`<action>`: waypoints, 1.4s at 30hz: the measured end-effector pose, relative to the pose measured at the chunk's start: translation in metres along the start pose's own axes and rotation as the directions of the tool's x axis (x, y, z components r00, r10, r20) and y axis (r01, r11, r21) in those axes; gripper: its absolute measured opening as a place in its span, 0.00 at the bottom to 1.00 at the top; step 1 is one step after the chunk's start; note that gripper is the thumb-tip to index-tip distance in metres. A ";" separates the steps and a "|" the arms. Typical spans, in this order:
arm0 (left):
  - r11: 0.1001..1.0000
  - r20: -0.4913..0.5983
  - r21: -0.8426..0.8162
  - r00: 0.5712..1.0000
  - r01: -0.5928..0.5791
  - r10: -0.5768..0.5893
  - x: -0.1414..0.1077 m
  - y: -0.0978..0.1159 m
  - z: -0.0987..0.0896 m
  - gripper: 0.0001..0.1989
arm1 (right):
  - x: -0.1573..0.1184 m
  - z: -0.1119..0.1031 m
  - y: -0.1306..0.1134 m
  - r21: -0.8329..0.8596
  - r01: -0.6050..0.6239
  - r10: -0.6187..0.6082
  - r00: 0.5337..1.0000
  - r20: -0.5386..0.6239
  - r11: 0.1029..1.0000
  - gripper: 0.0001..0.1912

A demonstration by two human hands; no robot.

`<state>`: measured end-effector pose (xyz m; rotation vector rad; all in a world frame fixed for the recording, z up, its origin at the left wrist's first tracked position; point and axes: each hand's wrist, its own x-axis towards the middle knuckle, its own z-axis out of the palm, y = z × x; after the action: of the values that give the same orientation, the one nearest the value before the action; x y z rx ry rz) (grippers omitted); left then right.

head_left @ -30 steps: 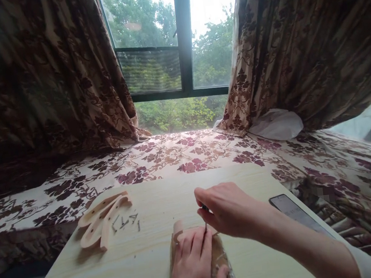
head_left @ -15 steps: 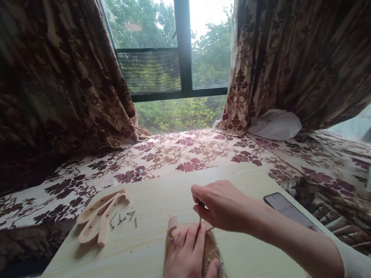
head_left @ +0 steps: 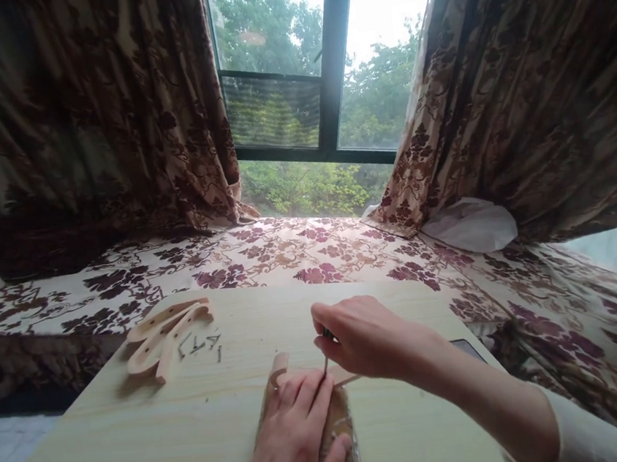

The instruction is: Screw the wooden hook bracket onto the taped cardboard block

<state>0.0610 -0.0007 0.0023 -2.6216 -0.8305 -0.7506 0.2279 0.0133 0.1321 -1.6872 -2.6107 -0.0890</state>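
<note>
My right hand (head_left: pixel 355 336) is closed around the dark handle of a screwdriver (head_left: pixel 326 366), whose thin metal shaft points down beside my left fingertips. My left hand (head_left: pixel 301 426) lies flat with its fingers stretched out and thumb apart. It presses on a pale wooden piece (head_left: pixel 279 365) with a curved end and on the brown, clear-wrapped block (head_left: pixel 341 407) beneath. The screwdriver tip and whatever it touches are hidden by my left fingers. Part of the wooden piece (head_left: pixel 349 378) sticks out under my right hand.
Curved wooden pieces with holes (head_left: pixel 168 337) lie at the left of the pale wooden table (head_left: pixel 199 448), beside several loose screws (head_left: pixel 202 343). A phone (head_left: pixel 469 350) is partly behind my right forearm. Flowered cloth (head_left: pixel 289 251) covers the ledge under the window. A white bag (head_left: pixel 473 225) rests by the right curtain.
The view has tilted and shifted slightly. My right forearm now covers more of the phone. Both hands keep their places at the block, the screwdriver still in my right hand.
</note>
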 end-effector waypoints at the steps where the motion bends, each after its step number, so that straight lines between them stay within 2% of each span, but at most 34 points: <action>1: 1.000 -0.006 -0.001 1.000 -0.015 0.015 0.001 0.000 -0.001 0.26 | -0.001 0.002 0.000 0.014 -0.013 0.013 1.000 -0.008 1.000 0.04; 6: 0.998 -0.041 0.006 0.997 -0.058 0.058 0.002 -0.002 0.001 0.28 | -0.008 0.006 -0.005 0.064 -0.144 0.147 0.988 -0.049 0.988 0.06; 12: 0.998 -0.061 0.015 0.996 -0.067 0.068 0.003 -0.003 0.002 0.28 | -0.006 -0.005 -0.007 0.099 -0.033 0.032 0.999 0.017 0.995 0.03; 17: 0.997 -0.092 0.040 0.993 -0.072 0.076 0.001 -0.004 0.005 0.28 | 0.001 0.000 -0.005 0.020 -0.084 0.083 0.996 0.007 0.996 0.06; 23: 0.997 -0.044 0.031 0.996 -0.076 0.078 0.002 -0.004 0.004 0.26 | -0.001 -0.005 -0.001 0.090 0.019 -0.020 1.000 0.009 0.996 0.04; 29: 0.999 0.007 -0.039 1.000 -0.020 0.021 0.004 0.001 -0.002 0.26 | 0.002 -0.007 0.001 0.029 -0.036 0.035 0.999 0.027 0.999 0.07; 35: 0.985 0.080 -0.160 0.995 0.066 -0.054 0.002 0.004 -0.004 0.26 | 0.001 -0.011 0.003 0.100 0.097 -0.098 0.995 0.013 0.990 0.06; 42: 0.965 0.123 -0.230 0.988 0.122 -0.095 0.003 0.007 -0.006 0.24 | 0.000 -0.009 0.000 0.036 0.005 -0.006 1.000 0.015 0.999 0.07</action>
<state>0.0656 -0.0071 0.0080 -2.8715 -0.9775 -0.7822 0.2281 0.0128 0.1412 -1.6757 -2.6111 -0.0290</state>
